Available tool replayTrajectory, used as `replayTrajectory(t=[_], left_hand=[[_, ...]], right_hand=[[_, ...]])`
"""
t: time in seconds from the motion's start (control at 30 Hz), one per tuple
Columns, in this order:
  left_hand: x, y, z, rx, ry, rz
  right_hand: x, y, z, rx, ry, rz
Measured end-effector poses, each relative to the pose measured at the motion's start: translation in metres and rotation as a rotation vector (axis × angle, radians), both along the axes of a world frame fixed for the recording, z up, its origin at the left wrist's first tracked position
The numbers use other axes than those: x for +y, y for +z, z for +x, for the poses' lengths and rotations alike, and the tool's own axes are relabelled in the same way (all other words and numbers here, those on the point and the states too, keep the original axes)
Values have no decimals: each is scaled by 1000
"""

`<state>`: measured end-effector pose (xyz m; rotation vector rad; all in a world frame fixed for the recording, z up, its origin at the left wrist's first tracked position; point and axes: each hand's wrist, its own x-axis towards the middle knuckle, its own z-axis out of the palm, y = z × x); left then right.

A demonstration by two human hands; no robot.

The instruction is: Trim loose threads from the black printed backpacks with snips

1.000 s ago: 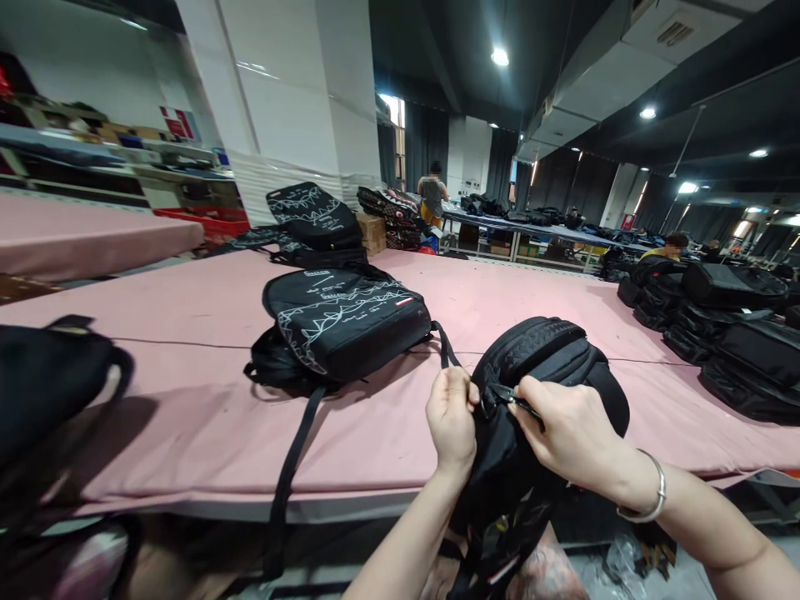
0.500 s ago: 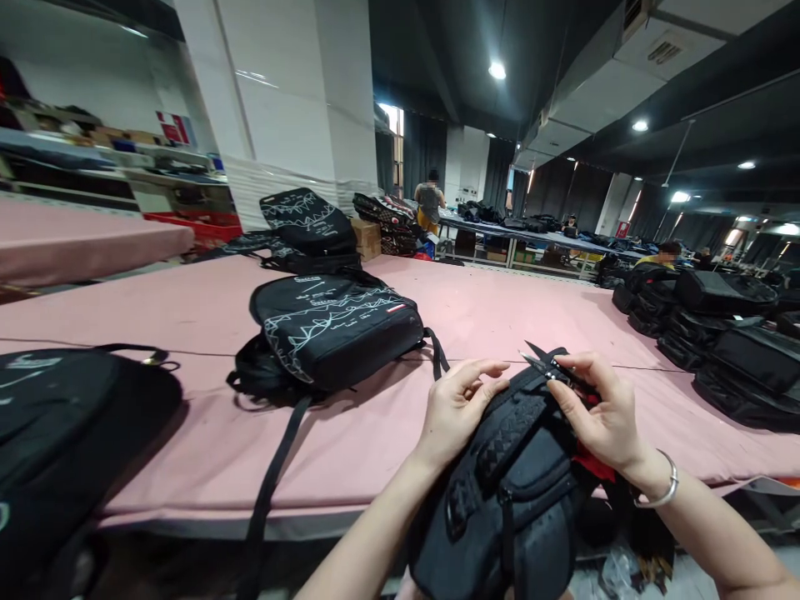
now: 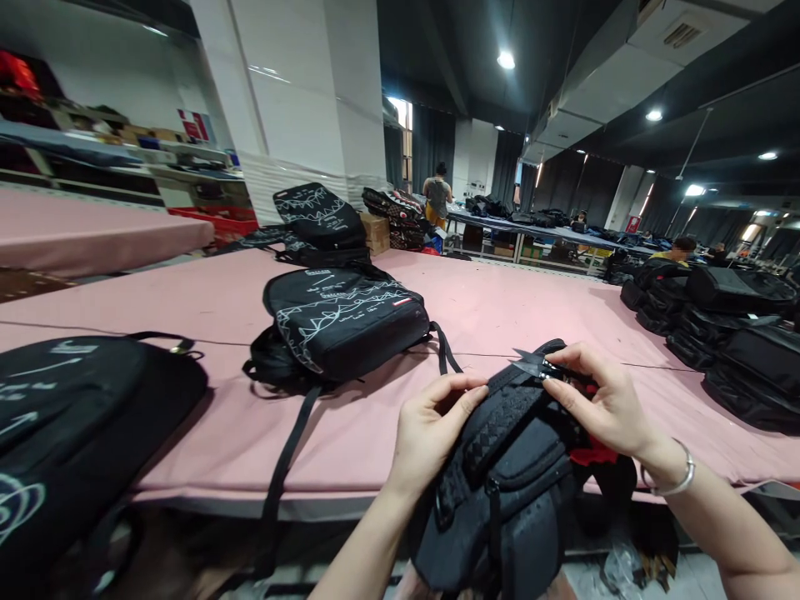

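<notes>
A black padded backpack [image 3: 506,492] lies tilted at the near edge of the pink table [image 3: 187,308], its back panel and woven handle facing up. My left hand [image 3: 431,429] grips the backpack's upper left edge, fingers curled over it. My right hand [image 3: 603,400] pinches small thread snips [image 3: 531,364], whose blades point left over the top of the backpack. A silver bangle [image 3: 678,479] circles my right wrist.
A black bag with white line print [image 3: 343,321] lies mid-table, its strap hanging over the front edge. Another printed bag [image 3: 81,417] sits at near left, more at the back [image 3: 318,221]. Stacked black bags [image 3: 731,333] line the right. People stand at far tables.
A second ago both hands pinched at the zipper of the upright backpack. The backpack is now tipped with its back panel up, my right hand holds snips, and my left fingers have curled onto its edge.
</notes>
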<state>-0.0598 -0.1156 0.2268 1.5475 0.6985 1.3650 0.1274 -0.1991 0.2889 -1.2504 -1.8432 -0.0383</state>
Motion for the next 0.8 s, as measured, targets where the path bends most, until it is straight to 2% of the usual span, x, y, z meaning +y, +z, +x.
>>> replayTrajectory(t=[0.13, 0.23, 0.33, 0.4, 0.6, 0.8], left_hand=[[0, -2, 7, 36, 83, 110], [0, -2, 10, 63, 133, 206], [0, 0, 11, 61, 216, 295], [0, 2, 10, 67, 251, 323], [0, 4, 12, 96, 259, 314], [2, 3, 14, 80, 285, 316]], right_hand=[[8, 29, 12, -115, 99, -111], [27, 42, 20, -177, 240, -244], [45, 43, 22, -188, 369, -393], [54, 41, 22, -185, 400, -442], [62, 37, 19, -209, 454, -495], [65, 36, 15, -231, 481, -476]])
